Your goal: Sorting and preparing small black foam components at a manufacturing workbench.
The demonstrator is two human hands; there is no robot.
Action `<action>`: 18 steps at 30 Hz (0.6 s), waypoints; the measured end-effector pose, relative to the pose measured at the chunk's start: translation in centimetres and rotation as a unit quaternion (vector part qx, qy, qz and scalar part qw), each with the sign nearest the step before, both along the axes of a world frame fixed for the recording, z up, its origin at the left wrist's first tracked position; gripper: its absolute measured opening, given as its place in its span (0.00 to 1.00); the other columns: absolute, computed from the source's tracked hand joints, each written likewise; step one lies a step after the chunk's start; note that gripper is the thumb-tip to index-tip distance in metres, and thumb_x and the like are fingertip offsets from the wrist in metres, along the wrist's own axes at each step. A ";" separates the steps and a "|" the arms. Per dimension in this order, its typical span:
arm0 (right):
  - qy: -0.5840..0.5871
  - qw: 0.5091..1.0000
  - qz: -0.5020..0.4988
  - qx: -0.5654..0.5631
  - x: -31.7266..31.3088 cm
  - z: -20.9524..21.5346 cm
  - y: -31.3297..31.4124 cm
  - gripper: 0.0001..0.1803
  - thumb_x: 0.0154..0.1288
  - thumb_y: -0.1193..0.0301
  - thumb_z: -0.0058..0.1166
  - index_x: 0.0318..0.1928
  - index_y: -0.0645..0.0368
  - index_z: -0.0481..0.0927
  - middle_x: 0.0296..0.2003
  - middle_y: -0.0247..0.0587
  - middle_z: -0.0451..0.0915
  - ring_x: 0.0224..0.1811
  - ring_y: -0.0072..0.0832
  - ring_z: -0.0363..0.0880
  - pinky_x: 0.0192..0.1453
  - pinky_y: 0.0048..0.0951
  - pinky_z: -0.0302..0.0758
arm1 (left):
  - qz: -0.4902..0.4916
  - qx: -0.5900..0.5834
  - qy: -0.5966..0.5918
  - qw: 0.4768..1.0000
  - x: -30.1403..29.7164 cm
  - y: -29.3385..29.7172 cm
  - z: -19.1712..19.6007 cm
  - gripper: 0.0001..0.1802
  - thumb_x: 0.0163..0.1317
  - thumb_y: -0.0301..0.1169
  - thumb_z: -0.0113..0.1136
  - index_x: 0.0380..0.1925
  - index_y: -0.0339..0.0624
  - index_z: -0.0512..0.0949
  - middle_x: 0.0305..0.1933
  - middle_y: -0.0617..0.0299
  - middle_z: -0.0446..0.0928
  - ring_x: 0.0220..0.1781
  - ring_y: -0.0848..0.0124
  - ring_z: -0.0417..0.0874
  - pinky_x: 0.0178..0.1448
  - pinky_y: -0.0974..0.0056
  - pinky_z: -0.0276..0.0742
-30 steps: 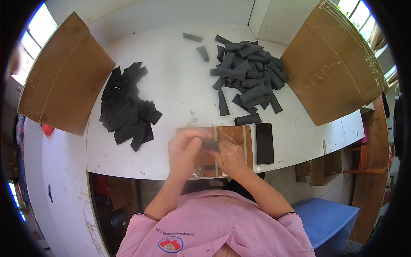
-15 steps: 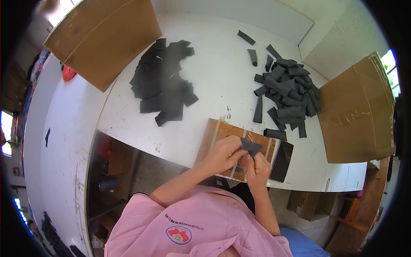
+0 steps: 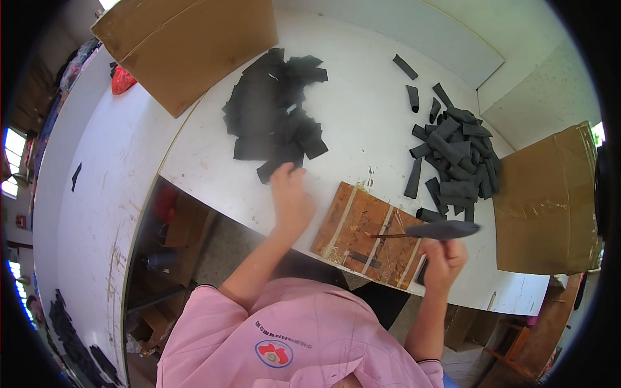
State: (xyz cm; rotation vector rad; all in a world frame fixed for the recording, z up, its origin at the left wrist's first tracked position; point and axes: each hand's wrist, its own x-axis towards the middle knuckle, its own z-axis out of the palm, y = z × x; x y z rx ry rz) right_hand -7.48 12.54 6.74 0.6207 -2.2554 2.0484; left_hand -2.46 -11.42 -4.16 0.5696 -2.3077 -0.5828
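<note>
The left hand (image 3: 291,197) is stretched out over the white table (image 3: 362,123). Its fingers touch the near edge of the flat pile (image 3: 275,110) of black cloth bits. The hand looks loosely open, and it is not gripping a piece yet, as far as the view shows.

The right hand (image 3: 443,255) is closed around a black piece (image 3: 443,229). It holds the piece up in the air, above the right end of the brown board (image 3: 362,233). The piece looks rolled or folded into a long shape. A thin stick (image 3: 388,235) pokes out of it to the left, over the board.

On the right of the table is a heap of rolls (image 3: 453,161) — dark, tube-like bits lying every which way. A cardboard box (image 3: 546,200) stands just past them, and another box (image 3: 187,45) is at the far left.

It looks like one piece is rolled and done, and the step now is to fetch a fresh flat bit. I think the next move needs two things — the left fingers must pinch just one bit off the pile, not a bunch, and the right hand must get the roll off the stick and over to the heap.
</note>
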 end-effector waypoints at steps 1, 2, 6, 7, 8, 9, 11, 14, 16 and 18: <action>-0.042 0.998 0.000 -0.050 -1.3 1.2 0.6 0.04 0.56 0.77 0.48 0.30 0.67 0.74 0.22 0.36 0.71 0.17 0.20 0.67 0.22 0.19 0.66 | 0.039 -0.038 -0.035 0.998 0.4 -1.3 -0.5 0.22 0.38 0.15 0.49 0.40 0.36 0.68 0.47 0.46 0.64 0.47 0.52 0.66 0.49 0.57 0.64; -0.046 0.987 0.023 -0.154 -3.3 1.6 1.1 0.08 0.60 0.73 0.46 0.33 0.67 0.73 0.22 0.36 0.71 0.17 0.18 0.66 0.23 0.17 0.65 | 0.037 -0.040 -0.034 0.998 0.8 -2.4 -1.1 0.22 0.38 0.15 0.49 0.40 0.36 0.68 0.47 0.46 0.64 0.47 0.52 0.66 0.49 0.57 0.64; -0.147 0.962 -0.185 -0.134 -6.6 1.6 -0.5 0.09 0.62 0.70 0.43 0.33 0.66 0.72 0.21 0.33 0.70 0.16 0.16 0.64 0.22 0.16 0.62 | 0.061 -0.047 -0.189 0.979 2.1 -6.8 -5.2 0.20 0.38 0.19 0.49 0.37 0.33 0.70 0.43 0.48 0.67 0.48 0.52 0.67 0.47 0.58 0.65; -0.132 0.959 -0.221 -0.121 -5.2 -0.1 -0.2 0.10 0.62 0.69 0.43 0.34 0.65 0.72 0.19 0.31 0.68 0.16 0.15 0.63 0.22 0.16 0.61 | 0.045 -0.030 -0.234 0.971 2.4 -7.3 -6.0 0.18 0.38 0.19 0.50 0.36 0.33 0.71 0.41 0.50 0.69 0.47 0.54 0.67 0.45 0.59 0.66; -0.116 0.952 -0.262 -0.108 -3.3 -1.6 0.5 0.11 0.63 0.67 0.43 0.35 0.64 0.72 0.17 0.29 0.67 0.16 0.14 0.62 0.22 0.15 0.60 | 0.047 -0.026 -0.233 0.971 2.4 -7.4 -6.0 0.18 0.38 0.19 0.50 0.36 0.33 0.71 0.41 0.50 0.69 0.47 0.54 0.67 0.45 0.59 0.66; -0.104 0.961 -0.249 -0.064 -1.0 -3.3 0.7 0.10 0.63 0.68 0.43 0.34 0.64 0.72 0.17 0.29 0.67 0.16 0.13 0.61 0.21 0.15 0.59 | 0.044 -0.063 -0.178 0.981 2.1 -7.7 -5.7 0.12 0.41 0.20 0.52 0.30 0.34 0.72 0.37 0.53 0.71 0.43 0.57 0.70 0.42 0.61 0.68; -0.101 0.980 -0.171 0.012 4.1 -4.8 -0.1 0.09 0.62 0.72 0.42 0.32 0.65 0.72 0.17 0.30 0.68 0.17 0.12 0.63 0.21 0.14 0.59 | 0.027 -0.098 -0.123 0.987 1.8 -7.3 -4.8 0.05 0.44 0.20 0.53 0.24 0.34 0.73 0.33 0.57 0.73 0.38 0.61 0.73 0.39 0.63 0.70; -0.194 0.973 0.059 0.110 7.1 -6.5 -0.6 0.08 0.59 0.72 0.47 0.35 0.66 0.73 0.24 0.35 0.74 0.26 0.18 0.71 0.31 0.19 0.69 | 0.008 0.285 -0.054 0.957 2.0 -4.8 -0.5 0.02 0.47 0.21 0.54 0.20 0.35 0.72 0.24 0.61 0.74 0.28 0.72 0.75 0.30 0.68 0.70; -0.368 0.918 0.142 -0.048 7.2 -6.4 -2.1 0.11 0.58 0.73 0.48 0.41 0.65 0.72 0.31 0.36 0.76 0.32 0.19 0.72 0.37 0.21 0.70 | -0.209 0.660 -0.013 0.722 2.7 -2.3 2.8 0.04 0.49 0.23 0.55 0.19 0.37 0.72 0.18 0.66 0.73 0.19 0.80 0.72 0.24 0.73 0.68; -0.523 0.803 0.175 -0.229 6.6 -6.3 -2.9 0.13 0.58 0.72 0.50 0.43 0.63 0.71 0.36 0.36 0.75 0.35 0.20 0.73 0.42 0.23 0.71 | -0.322 0.700 -0.124 0.625 3.4 0.9 5.2 0.04 0.49 0.24 0.56 0.19 0.39 0.72 0.19 0.66 0.72 0.19 0.81 0.71 0.22 0.76 0.66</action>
